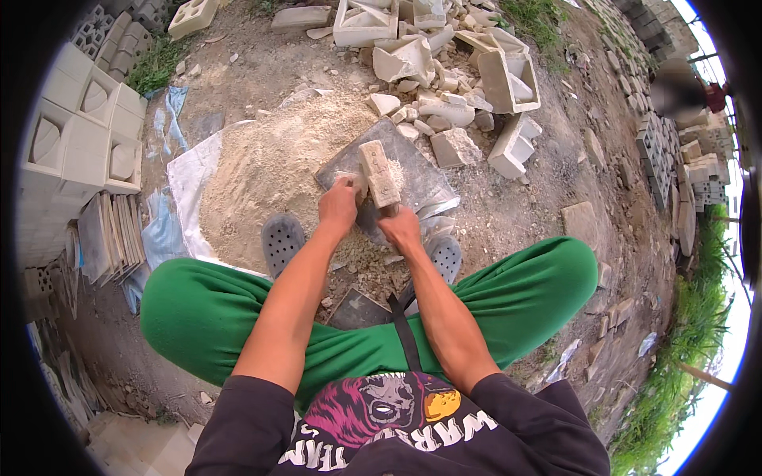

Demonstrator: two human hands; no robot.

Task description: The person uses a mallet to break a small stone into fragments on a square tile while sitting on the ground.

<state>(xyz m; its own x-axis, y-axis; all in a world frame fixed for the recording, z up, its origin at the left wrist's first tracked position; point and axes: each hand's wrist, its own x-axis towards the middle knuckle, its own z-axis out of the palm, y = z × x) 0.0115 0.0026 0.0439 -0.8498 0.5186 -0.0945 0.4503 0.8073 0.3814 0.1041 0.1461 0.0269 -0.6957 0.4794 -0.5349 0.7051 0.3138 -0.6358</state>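
Observation:
My right hand (400, 228) is closed round the short handle of a dusty mallet (379, 173) with a long block-shaped head. The head lies over a dark flat slab (422, 184) on the ground between my feet. Just left of the mallet, my left hand (339, 206) is closed, its fingertips at a small pale chunk (350, 178) beside the head. The mallet partly hides this chunk. Pale crumbs lie on the slab near the head.
Left of the slab, a heap of pale crushed grit (258, 170) covers a white sheet (193, 170). Broken pale blocks (456, 147) are piled beyond the slab. Stacked blocks (83, 131) stand at far left, near leaning boards (111, 238). Grey clogs (282, 242) flank the work spot.

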